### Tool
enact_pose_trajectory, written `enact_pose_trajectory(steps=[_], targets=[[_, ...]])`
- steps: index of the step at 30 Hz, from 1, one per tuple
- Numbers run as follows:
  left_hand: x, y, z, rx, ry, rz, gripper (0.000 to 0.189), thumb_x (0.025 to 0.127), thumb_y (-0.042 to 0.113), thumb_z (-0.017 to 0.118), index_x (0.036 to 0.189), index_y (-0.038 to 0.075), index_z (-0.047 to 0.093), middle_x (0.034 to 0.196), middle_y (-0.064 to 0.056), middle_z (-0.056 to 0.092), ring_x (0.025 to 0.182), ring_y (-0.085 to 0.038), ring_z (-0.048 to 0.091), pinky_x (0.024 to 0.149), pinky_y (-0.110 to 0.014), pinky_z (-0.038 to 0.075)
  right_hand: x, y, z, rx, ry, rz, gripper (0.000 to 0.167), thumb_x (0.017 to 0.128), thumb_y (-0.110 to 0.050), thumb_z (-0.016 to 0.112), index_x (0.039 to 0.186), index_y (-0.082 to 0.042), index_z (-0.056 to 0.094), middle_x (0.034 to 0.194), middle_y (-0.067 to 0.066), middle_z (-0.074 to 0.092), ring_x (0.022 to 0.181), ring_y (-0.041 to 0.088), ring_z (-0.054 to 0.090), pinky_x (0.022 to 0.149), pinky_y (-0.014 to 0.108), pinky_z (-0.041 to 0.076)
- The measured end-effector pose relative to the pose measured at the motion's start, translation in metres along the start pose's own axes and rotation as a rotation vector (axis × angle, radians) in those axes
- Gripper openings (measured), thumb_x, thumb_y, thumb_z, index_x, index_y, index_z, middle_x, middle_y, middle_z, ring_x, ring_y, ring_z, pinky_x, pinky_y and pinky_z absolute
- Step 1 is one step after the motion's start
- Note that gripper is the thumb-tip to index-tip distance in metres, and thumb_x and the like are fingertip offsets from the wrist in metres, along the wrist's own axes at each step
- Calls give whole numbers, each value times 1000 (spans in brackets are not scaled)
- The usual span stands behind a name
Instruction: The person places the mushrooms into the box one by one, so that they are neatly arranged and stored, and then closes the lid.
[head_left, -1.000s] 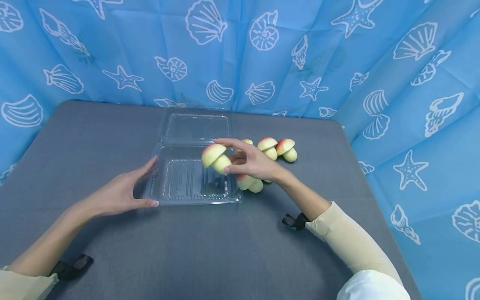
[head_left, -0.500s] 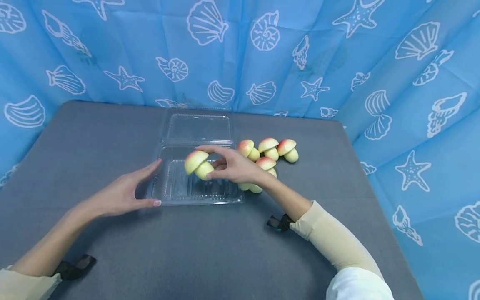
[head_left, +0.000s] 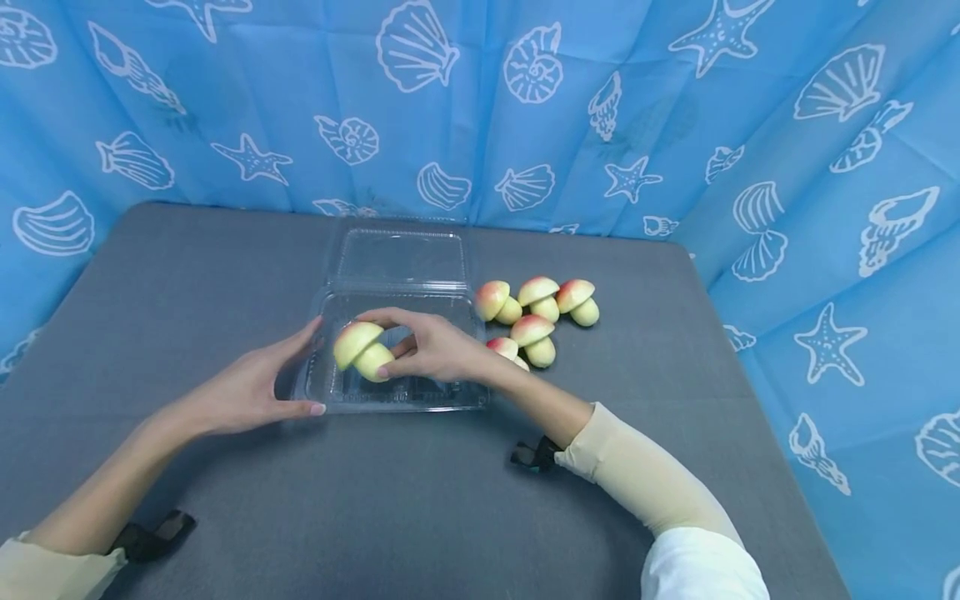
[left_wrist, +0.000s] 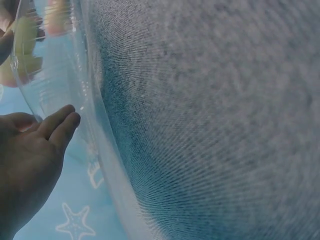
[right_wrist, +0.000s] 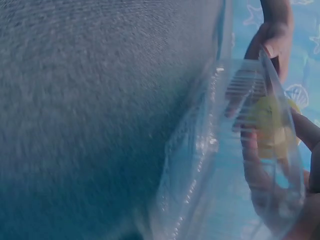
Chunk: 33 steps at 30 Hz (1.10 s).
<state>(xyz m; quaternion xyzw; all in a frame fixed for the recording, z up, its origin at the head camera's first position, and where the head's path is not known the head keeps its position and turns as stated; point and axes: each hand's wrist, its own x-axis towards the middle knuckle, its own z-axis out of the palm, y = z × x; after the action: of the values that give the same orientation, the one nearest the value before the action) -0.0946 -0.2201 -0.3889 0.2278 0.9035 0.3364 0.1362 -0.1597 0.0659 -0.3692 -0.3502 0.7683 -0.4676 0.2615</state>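
Note:
My right hand (head_left: 438, 348) pinches a yellow-green toy mushroom (head_left: 370, 360) by its stem, thumb on the near side. It is over the left part of a clear plastic clamshell box (head_left: 420, 408), whose lid (head_left: 401, 254) lies folded back behind it. Seen through the clear wall in the right wrist view, the mushroom (right_wrist: 270, 120) is between the fingers, low within the box. My left hand (head_left: 243, 387) steadies the box's left side, thumb near the front corner and fingers extended along the edge; the left wrist view shows these fingers (left_wrist: 62, 125) straight against the wall.
Several similar mushrooms with red-tinged caps lie right of the box, among them a front one (head_left: 534, 340) and a rightmost one (head_left: 577, 302). The grey table (head_left: 420, 500) ends at a blue shell-patterned curtain (head_left: 480, 108) at the back and right.
My right hand has carried the mushroom leftward and lower, from the box's right half to its left part, uncovering the mushrooms on the right. My left hand has stayed nearly still at the box.

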Motion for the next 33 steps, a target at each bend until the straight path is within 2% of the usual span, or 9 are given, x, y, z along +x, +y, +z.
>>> enact_pose_trajectory(steps=[7, 14, 19, 26, 33], targets=[[0, 0, 1, -8, 2, 0, 111, 84, 46, 78, 161, 10, 7, 160, -27, 20, 141, -50, 30, 107, -70, 29, 10, 6, 10, -50, -19, 23, 68, 86, -13, 79, 147, -18, 48, 138, 7, 55, 91, 9, 70, 75, 25, 57], [-1, -1, 2, -18, 2, 14, 109, 85, 42, 78, 160, 8, 6, 161, -26, 17, 141, -50, 28, 108, -70, 28, 20, 11, 19, -101, -36, 16, 68, 83, -11, 82, 144, -15, 52, 135, 10, 61, 94, 9, 70, 82, 20, 54], [-1, -1, 3, -12, -1, 16, 110, 86, 43, 77, 160, 7, 5, 162, -24, 16, 141, -49, 28, 108, -69, 28, 24, 18, 26, -109, -29, 43, 70, 81, -12, 84, 144, -16, 53, 135, 8, 61, 96, 6, 69, 81, 17, 54], [-1, 0, 2, -7, -4, 7, 111, 85, 45, 77, 160, 8, 3, 161, -24, 18, 141, -49, 29, 107, -69, 29, 24, 19, 28, -143, -65, 48, 72, 80, -14, 85, 144, -17, 51, 126, 5, 67, 92, 2, 68, 81, 17, 53], [1, 0, 3, 0, -13, 0, 112, 85, 46, 77, 160, 7, 3, 160, -26, 20, 141, -50, 29, 107, -70, 29, 22, 18, 27, -161, -89, 41, 77, 82, -13, 84, 149, -14, 45, 127, 10, 66, 97, 5, 67, 84, 17, 52]])
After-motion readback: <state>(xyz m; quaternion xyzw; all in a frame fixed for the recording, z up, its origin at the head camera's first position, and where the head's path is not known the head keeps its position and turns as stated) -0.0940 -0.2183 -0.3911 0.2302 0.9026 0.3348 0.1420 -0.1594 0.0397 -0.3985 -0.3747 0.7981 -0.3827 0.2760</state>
